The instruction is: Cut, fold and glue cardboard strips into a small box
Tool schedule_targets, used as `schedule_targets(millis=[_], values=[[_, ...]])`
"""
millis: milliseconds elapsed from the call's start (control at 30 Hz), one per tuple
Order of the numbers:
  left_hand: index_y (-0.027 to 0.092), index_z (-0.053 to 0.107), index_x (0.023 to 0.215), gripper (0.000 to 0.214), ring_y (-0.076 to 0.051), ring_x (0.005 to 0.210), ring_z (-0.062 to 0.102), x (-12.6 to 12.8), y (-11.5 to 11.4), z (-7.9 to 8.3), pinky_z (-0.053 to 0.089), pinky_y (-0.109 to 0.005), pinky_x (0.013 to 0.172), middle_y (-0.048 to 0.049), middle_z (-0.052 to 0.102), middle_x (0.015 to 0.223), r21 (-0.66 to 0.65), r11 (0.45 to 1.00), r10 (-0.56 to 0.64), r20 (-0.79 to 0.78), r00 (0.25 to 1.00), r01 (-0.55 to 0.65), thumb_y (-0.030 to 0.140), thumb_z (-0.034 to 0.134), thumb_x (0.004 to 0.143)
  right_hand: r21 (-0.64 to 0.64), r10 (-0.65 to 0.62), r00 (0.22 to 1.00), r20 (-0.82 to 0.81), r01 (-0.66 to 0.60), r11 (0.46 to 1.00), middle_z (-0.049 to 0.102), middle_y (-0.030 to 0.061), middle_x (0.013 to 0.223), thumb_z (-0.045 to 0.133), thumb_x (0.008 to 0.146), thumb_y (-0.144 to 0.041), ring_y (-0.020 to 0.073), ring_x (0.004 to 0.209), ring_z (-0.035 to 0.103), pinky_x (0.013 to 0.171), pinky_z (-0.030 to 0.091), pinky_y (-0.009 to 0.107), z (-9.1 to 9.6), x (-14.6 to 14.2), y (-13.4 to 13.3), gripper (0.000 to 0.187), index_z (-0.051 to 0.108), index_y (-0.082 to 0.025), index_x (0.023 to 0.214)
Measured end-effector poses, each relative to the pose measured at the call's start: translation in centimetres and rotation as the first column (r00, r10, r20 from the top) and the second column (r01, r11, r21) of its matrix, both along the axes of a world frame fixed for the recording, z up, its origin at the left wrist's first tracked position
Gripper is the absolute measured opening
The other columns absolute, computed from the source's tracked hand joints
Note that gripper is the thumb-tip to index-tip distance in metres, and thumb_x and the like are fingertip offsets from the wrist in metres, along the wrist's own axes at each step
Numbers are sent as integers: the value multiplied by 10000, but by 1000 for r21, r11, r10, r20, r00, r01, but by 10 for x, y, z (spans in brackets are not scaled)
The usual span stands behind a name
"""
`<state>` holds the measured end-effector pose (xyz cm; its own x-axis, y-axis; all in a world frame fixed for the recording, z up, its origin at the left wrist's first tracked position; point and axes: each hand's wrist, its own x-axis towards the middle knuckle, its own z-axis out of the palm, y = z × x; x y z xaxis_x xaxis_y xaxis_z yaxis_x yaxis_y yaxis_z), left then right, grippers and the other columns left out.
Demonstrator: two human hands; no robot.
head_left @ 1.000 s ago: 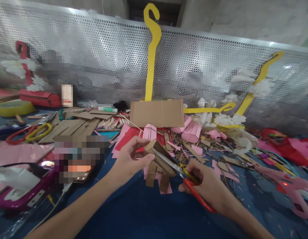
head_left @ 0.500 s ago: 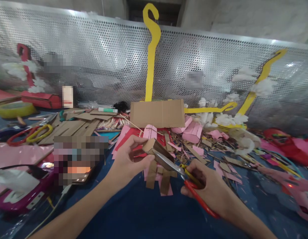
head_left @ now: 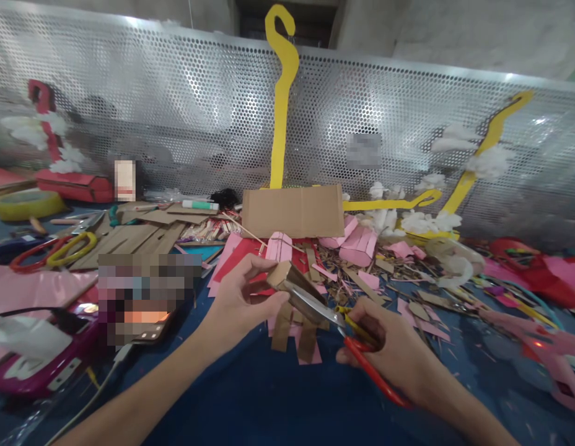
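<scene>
My left hand pinches a small folded piece of brown cardboard above the blue table. My right hand grips scissors with red and yellow handles. The metal blades run along the cardboard's lower edge, nearly closed on it. Below the piece, cut cardboard strips and pink paper lie on the table.
A perforated metal screen backs the table. Yellow hook-shaped cutouts, a cardboard rectangle, cotton wool, pink paper shapes and scraps crowd the middle. Another pair of scissors and cardboard sheets lie at left.
The scissor blades have closed a little further along the cardboard piece. Both hands stay almost in the same place.
</scene>
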<state>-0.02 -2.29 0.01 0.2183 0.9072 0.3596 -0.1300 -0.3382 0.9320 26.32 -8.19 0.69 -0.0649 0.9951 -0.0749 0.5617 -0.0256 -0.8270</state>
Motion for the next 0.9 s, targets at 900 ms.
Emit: schedule_targets(millis=[900], values=[[196,628,1082,378,-195,1004,671,0,3,-5,590,-359,874,-81,667,1203,-203,963,-149,148,978,178,310,845,794,13,-10,1000,-4,10,1000,443,-80,627,876,614,-333,132,638,381,568,282,248,-7,-3,-1,430,472,-223,714]])
